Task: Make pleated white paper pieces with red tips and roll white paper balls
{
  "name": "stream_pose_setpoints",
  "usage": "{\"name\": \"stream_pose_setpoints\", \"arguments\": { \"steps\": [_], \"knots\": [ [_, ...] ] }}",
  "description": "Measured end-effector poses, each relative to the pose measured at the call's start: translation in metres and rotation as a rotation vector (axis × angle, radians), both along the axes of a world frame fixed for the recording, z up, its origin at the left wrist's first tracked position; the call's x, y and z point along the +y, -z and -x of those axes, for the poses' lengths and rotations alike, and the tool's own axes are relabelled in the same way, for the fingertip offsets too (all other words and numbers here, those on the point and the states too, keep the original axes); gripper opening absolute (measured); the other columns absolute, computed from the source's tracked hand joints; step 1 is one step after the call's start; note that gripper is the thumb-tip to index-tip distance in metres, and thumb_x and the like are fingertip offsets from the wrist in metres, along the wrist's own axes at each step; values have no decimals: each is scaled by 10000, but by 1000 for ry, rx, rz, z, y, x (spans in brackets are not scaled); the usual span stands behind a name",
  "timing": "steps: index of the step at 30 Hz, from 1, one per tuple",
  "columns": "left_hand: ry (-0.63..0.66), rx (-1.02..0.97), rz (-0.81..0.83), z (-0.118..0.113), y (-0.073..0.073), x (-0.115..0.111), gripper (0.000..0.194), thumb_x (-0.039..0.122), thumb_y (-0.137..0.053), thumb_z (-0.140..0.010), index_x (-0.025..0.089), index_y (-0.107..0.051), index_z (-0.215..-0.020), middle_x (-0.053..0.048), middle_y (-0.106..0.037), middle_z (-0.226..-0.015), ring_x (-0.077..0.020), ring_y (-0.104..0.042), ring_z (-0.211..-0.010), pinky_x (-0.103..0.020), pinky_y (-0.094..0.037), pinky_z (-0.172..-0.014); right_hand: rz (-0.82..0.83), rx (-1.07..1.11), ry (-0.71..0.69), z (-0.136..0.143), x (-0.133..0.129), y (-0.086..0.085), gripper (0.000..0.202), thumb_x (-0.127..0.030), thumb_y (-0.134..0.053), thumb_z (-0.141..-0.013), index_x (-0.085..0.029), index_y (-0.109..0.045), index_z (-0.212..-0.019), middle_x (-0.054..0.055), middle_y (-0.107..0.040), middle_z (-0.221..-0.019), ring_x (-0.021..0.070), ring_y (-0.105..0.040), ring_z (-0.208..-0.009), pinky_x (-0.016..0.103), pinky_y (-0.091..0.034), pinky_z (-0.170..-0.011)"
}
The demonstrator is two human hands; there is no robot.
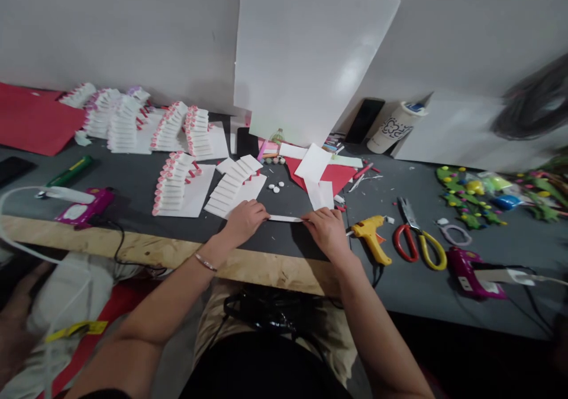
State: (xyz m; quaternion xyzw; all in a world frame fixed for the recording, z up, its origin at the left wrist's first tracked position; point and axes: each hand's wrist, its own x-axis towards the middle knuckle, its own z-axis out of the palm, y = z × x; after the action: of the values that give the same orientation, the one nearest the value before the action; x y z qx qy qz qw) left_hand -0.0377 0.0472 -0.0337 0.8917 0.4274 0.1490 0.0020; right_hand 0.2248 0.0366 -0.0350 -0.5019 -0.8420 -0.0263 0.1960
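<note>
A narrow white strip (285, 218) lies level between my two hands, just above or on the dark tabletop (277, 239). My left hand (247, 218) pinches its left end, and my right hand (326, 227) pinches its right end. Beyond my left hand is a white card with stepped white strips (231, 187); to its left stands a similar card piece with pink-red round tips (173, 186). Small white discs (276, 189) lie beyond the strip. White paper pieces (313, 162) rest on a red sheet (344, 177) past my right hand.
On the right are a yellow glue gun (370, 236), scissors (417, 239), a purple power socket (474, 274) and green felt pieces (465, 195). A cup (394, 128) and a phone (365, 121) stand behind. On the left lie another purple socket (84, 206) and more finished-looking strips (124, 124).
</note>
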Motion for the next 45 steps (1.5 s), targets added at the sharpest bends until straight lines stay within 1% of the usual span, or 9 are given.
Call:
{"name": "stream_pose_setpoints", "arguments": {
  "steps": [2, 6, 11, 17, 22, 25, 36, 41, 45],
  "knots": [
    [-21, -4, 18, 0, -3, 0, 136, 208, -572, -946, 179, -697, -901, -44, -712, -907, -198, -578, -862, -339, -373, -739, 6, 0, -6, -1, 1, 0, 144, -235, -613, -933, -246, -727, -846, 23, -709, -792, 209, -553, -843, 340, -289, -757],
    [-31, -22, 72, 3, -6, 1, 145, 244, -572, -950, 201, -697, -891, -32, -729, -932, -201, -585, -911, -348, -348, -773, 10, 12, -8, -6, 1, 1, 149, -261, -610, -940, -267, -745, -877, 24, -705, -799, 216, -536, -852, 339, -291, -751],
    [-54, -65, 137, 4, -6, 2, 177, 278, -560, -956, 215, -707, -881, -21, -737, -947, -194, -592, -913, -351, -338, -770, 44, 31, 0, -9, 2, 5, 195, -257, -563, -965, -264, -742, -887, 31, -694, -787, 216, -536, -849, 347, -296, -755],
    [-136, -91, 170, -1, -9, 0, 102, 258, -625, -901, 197, -690, -851, -23, -730, -913, -209, -585, -912, -368, -342, -794, 54, 20, 34, -6, 2, 6, 147, -249, -573, -950, -223, -704, -889, 56, -682, -897, 233, -519, -909, 356, -319, -771],
    [-176, -95, 183, -4, -12, 0, 93, 243, -634, -862, 200, -681, -793, -18, -716, -857, -202, -571, -885, -380, -336, -829, 23, 35, 65, -10, 2, 5, 150, -307, -618, -920, -216, -697, -830, 76, -667, -1003, 253, -505, -963, 375, -335, -809],
    [-183, -99, 194, -5, -12, 1, 108, 253, -629, -861, 204, -679, -779, -18, -712, -834, -199, -560, -865, -382, -330, -825, 19, 51, 81, -14, 3, 6, 168, -321, -648, -903, -221, -698, -778, 69, -666, -1017, 257, -504, -970, 381, -336, -816],
    [-180, -97, 234, -4, -17, 2, 126, 269, -621, -884, 204, -674, -789, -21, -706, -863, -202, -540, -897, -387, -301, -842, 52, 89, 84, -18, 4, 5, 156, -296, -628, -901, -234, -729, -800, 81, -657, -1099, 276, -493, -1040, 419, -338, -874],
    [-267, -106, 304, -12, -18, 3, 131, 232, -653, -816, 195, -644, -691, -8, -677, -795, -197, -536, -860, -396, -297, -850, 59, 76, 122, -16, 6, 6, 185, -329, -651, -876, -221, -708, -736, 79, -648, -1089, 280, -480, -1040, 427, -328, -882],
    [-348, -100, 350, -19, -18, 2, 119, 217, -664, -785, 195, -626, -674, -9, -664, -793, -216, -539, -894, -408, -295, -864, 75, 101, 155, -15, 7, 8, 177, -328, -681, -851, -217, -689, -713, 79, -636, -1081, 273, -482, -1018, 430, -323, -890]
  ]
}}
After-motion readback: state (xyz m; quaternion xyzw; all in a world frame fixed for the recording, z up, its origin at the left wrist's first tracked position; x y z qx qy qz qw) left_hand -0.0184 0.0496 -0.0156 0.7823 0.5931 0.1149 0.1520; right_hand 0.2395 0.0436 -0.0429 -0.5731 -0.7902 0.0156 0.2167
